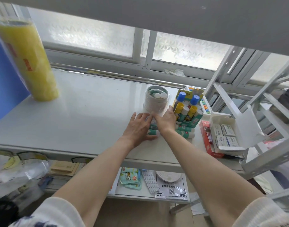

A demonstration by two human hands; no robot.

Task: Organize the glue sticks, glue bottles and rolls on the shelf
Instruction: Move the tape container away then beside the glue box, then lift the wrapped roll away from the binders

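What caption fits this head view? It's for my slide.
Both hands gather glue sticks lying before a tape stack on the shelf.

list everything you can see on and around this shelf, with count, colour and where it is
shelf: one, white, across the middle
yellow roll: one, upright, far left
tape roll stack: one, white, centre, glue sticks inside
glue box: one, green, right of the stack, blue- and yellow-capped glue upright
loose glue sticks: several, green-white, lying in front of the box
red box: one, right
white box: one, open, small packs inside
bead tray: one, multicoloured, behind the box
left hand: on lying sticks
right hand: beside it, grip unclear
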